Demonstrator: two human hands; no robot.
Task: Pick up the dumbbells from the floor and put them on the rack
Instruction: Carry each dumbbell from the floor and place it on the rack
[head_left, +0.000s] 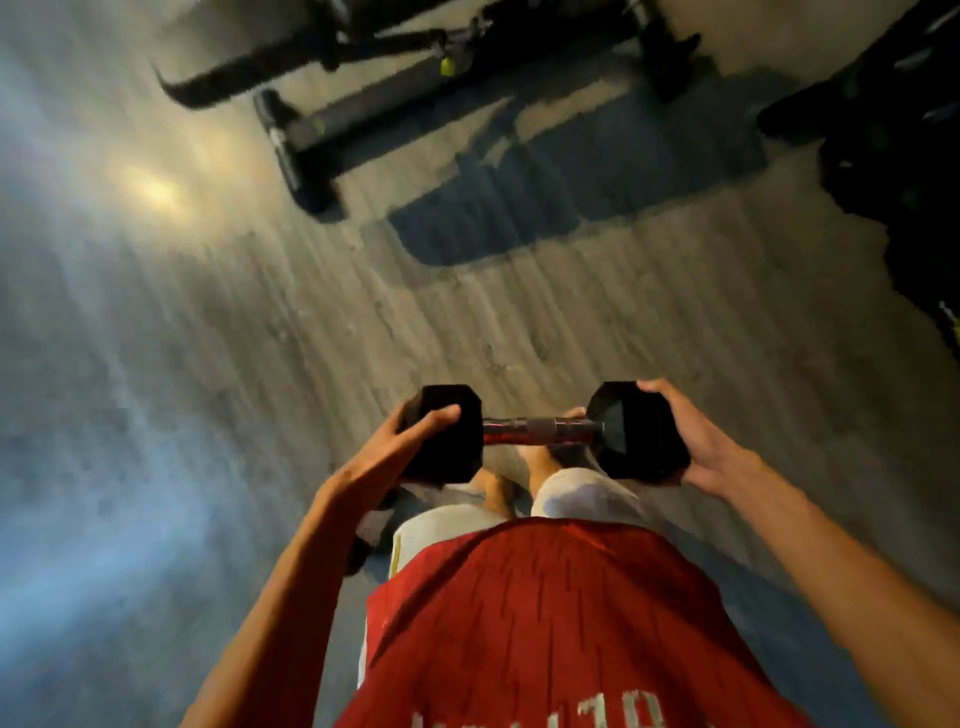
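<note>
I hold a black hex dumbbell (540, 431) level in front of my waist, above the floor. Its metal handle runs left to right between the two heads. My left hand (400, 452) grips the left head, thumb over its top. My right hand (691, 441) cups the right head from the outer side, fingers curled round its edge. No rack is clearly recognisable in the blurred view.
A wood-look floor (260, 338) spreads ahead. A black bench frame with crossbar feet (363, 109) stands at the top centre, its shadow beneath. More dark equipment (893, 145) sits at the right edge. My red shirt and white shorts fill the bottom.
</note>
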